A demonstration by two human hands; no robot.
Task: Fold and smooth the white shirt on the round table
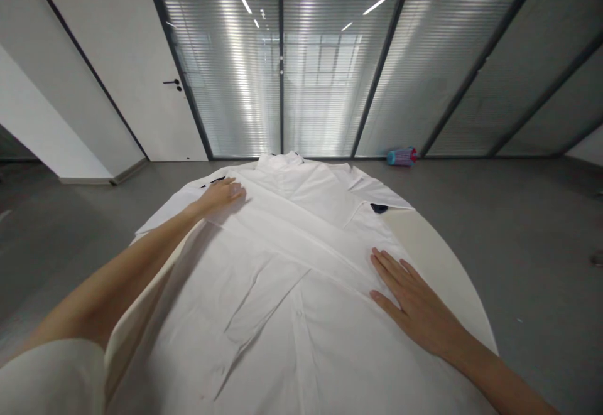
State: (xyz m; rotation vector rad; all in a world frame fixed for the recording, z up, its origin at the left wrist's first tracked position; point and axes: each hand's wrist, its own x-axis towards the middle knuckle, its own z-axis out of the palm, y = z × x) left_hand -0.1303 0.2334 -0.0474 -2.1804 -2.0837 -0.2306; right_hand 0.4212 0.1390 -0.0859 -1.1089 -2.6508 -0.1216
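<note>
Pressing, left hand: my left hand (221, 194) lies flat, fingers together, on the white cotton button-up shirt (282, 277) near its collar.
Right hand: my right hand (409, 302) rests spread, palm down, on the shirt's right side.
Shirt position: laid along the round cream tabletop (443, 258), collar at the far end.
Risk: I judge uneven pressure could drag the folded sleeve and wrinkle it.
Hidden: hem cut off below; dark patches at both shoulders unclear; blue object (402, 156) on floor indistinct.

A white shirt (282, 264) lies flat on the round table, collar away, one sleeve folded across.
</note>
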